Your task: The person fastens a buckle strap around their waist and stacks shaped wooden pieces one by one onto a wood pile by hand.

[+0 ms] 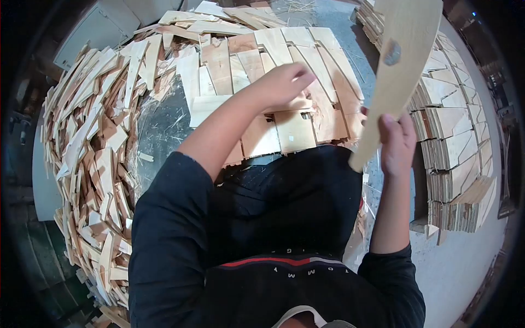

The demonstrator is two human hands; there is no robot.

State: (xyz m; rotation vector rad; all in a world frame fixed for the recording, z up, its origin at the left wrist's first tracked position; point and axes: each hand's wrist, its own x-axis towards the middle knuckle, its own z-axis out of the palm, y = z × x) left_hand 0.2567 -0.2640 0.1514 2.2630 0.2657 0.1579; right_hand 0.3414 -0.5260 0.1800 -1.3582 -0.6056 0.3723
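My right hand [398, 139] is closed around the lower part of a long, curved thin wooden board [402, 71]. The board stands raised, broad at the top and narrow at the bottom, with a dark knot in its upper half. My left hand [287, 85] hovers over wooden pieces [292, 131] laid side by side in front of me. Its fingers are loosely bent and a little apart, with nothing visible in them. Below my left forearm, a pale wooden strip [210, 106] lies crosswise on those pieces.
A large heap of thin wood offcuts [104, 164] curves along the left side. More loose strips [219, 22] lie at the back. On the right stand neat stacks of cut wooden pieces [451, 131]. Splinters are scattered on the grey floor [336, 13].
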